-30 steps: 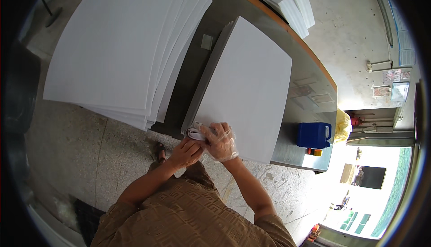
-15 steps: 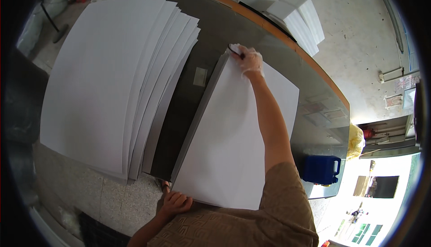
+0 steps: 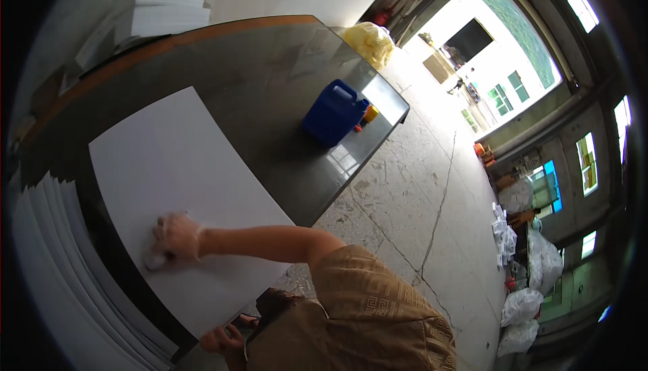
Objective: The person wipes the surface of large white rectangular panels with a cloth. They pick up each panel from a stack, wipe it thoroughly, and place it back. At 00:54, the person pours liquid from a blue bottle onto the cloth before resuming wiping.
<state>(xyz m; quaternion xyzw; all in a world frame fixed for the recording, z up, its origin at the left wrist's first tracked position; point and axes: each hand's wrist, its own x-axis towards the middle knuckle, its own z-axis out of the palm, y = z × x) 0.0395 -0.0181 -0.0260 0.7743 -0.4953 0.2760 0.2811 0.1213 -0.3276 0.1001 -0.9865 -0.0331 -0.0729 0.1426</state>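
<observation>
A large white sheet (image 3: 196, 162) lies on top of a stack on the dark, glossy table (image 3: 263, 67). My right hand (image 3: 179, 236), in a thin see-through glove, presses a crumpled white wad (image 3: 155, 260), perhaps cloth, onto the sheet's left part. Its fingers are closed round the wad and slightly blurred. At the sheet's near corner is my left hand (image 3: 221, 338), fingers curled; whether it grips the edge or anything else is hidden. Left of the sheet, a fanned stack of white sheets (image 3: 61, 263) runs out of view.
A blue jerrycan (image 3: 331, 113) stands near the table's right end, with small yellow and red items (image 3: 369, 116) beside it. Beyond the far edge are white foam blocks (image 3: 169, 10) and a yellow plastic bag (image 3: 370, 44). Bagged items (image 3: 523, 307) line the right wall.
The view has swung to the right. My right hand has come from the sheet's far-left corner back toward me along its left side. My left hand stays by the near edge.
</observation>
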